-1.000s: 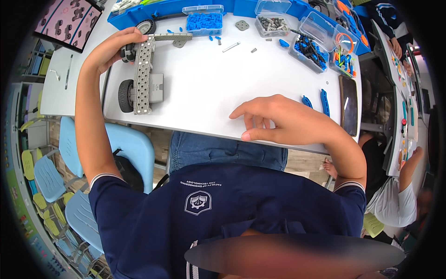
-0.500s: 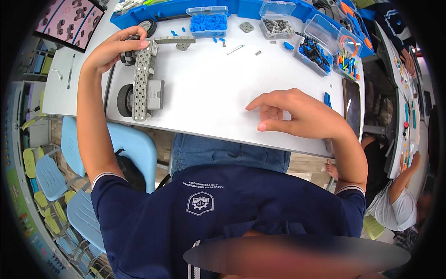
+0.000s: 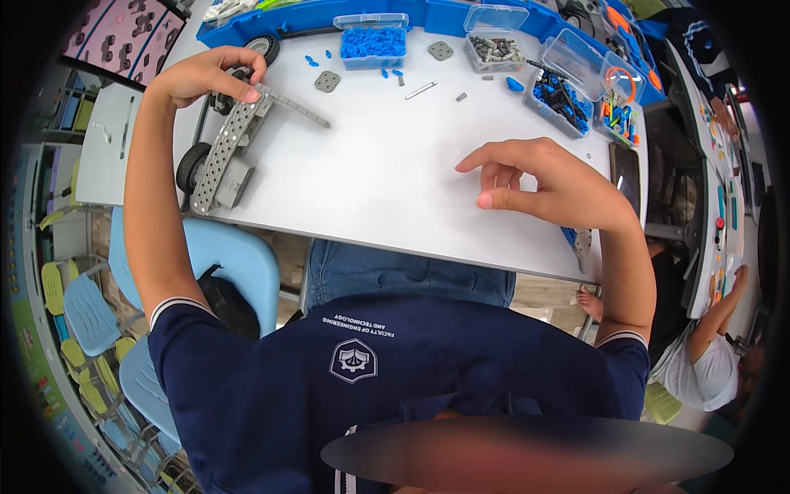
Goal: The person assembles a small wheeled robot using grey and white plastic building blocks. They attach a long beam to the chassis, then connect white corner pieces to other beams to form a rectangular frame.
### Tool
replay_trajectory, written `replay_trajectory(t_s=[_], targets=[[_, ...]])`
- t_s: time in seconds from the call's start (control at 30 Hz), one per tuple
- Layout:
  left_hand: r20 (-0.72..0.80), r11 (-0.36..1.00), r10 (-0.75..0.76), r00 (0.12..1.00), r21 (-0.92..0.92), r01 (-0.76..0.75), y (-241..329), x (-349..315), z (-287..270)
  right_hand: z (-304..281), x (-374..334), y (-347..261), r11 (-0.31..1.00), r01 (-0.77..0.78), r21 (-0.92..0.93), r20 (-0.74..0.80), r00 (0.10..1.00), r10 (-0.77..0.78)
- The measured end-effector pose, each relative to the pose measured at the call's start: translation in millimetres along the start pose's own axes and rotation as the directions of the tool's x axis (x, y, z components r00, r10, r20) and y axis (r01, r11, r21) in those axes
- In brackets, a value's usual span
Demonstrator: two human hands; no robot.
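Note:
My left hand (image 3: 216, 78) grips the far end of a grey wheeled model (image 3: 224, 156), fingers and thumb closed on it. The model is built of perforated beams and stands slanted at the table's left side. A black-tyred wheel (image 3: 192, 167) sits on its left, a grey box-shaped block (image 3: 234, 183) on its right. From the gripped end, a thin grey beam (image 3: 300, 109) sticks out to the right. My right hand (image 3: 547, 181) hovers over the right half of the table, thumb and index finger apart, other fingers curled, holding nothing visible.
On the white table (image 3: 370, 165) lie a grey plate (image 3: 327, 81), a silver rod (image 3: 420, 90) and a loose wheel (image 3: 263, 48). Along the back stand clear boxes of blue pegs (image 3: 373, 48), grey parts (image 3: 495, 53) and black-and-blue parts (image 3: 559, 103). A phone (image 3: 625, 174) lies far right.
The model has turned clockwise: its near end swung left and the thin beam swung toward me, off the grey plate. My right hand shifted slightly right and away from me.

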State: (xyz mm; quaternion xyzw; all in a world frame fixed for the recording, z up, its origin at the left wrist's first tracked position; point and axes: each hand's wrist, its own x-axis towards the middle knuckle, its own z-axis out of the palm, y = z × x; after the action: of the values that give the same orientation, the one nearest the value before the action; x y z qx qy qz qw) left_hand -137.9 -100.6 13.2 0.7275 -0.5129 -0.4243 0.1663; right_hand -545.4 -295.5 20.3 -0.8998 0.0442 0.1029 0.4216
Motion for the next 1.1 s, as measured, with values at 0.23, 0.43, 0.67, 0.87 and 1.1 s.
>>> replay_trajectory(t_s=[0.23,0.43,0.67,0.87,1.1], targets=[[-0.306,0.999,-0.037,0.951,0.001,0.039,10.2,-23.0,20.7,-12.1,8.6,4.7,0.998,0.02,-0.052,-0.061,0.998,-0.023],[-0.671,0.906,0.249,0.698,0.416,0.076,41.5,-41.7,67.0,-49.1,35.9,15.9,0.994,0.067,-0.087,-0.301,0.949,-0.09],[-0.587,0.75,0.636,0.501,0.623,-0.222,123.0,-64.0,144.6,-96.3,70.9,5.6,0.983,-0.066,-0.17,-0.627,0.777,-0.056],[-0.589,0.346,0.808,0.017,0.452,-0.822,141.1,-101.5,174.4,-35.8,-22.4,-81.5,0.829,0.171,-0.532,-0.486,0.74,-0.464],[-0.725,0.409,0.373,-0.578,0.688,-0.599,172.6,-86.9,191.3,-7.3,-105.8,-149.9,0.811,0.195,-0.551,-0.427,0.769,-0.475]])
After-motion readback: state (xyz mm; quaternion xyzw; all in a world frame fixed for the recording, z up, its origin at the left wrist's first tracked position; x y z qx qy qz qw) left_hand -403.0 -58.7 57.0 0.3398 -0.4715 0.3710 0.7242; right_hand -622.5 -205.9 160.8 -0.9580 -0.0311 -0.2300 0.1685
